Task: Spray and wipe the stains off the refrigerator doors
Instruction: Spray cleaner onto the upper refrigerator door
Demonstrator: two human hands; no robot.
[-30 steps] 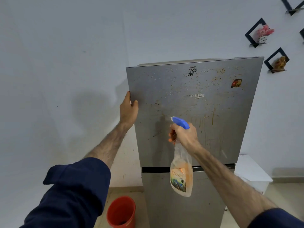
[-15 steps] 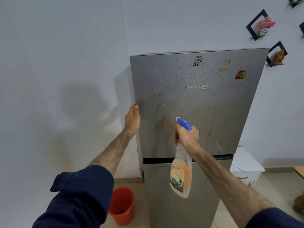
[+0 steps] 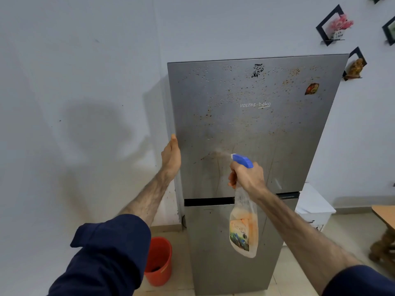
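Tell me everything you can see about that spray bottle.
The spray bottle has a clear plastic body holding orange liquid, a colourful label reading "Clean", and a blue trigger head. It hangs roughly upright in front of the refrigerator, its nozzle aimed at the stained upper door, where a faint mist shows. The right hand grips its neck, fingers around the trigger. Nothing else touches it.

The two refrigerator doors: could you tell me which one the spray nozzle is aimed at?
The upper door, the speckled one bearing the brand lettering. The spray bottle in the right hand points its nozzle there; the lower door lies beneath it.
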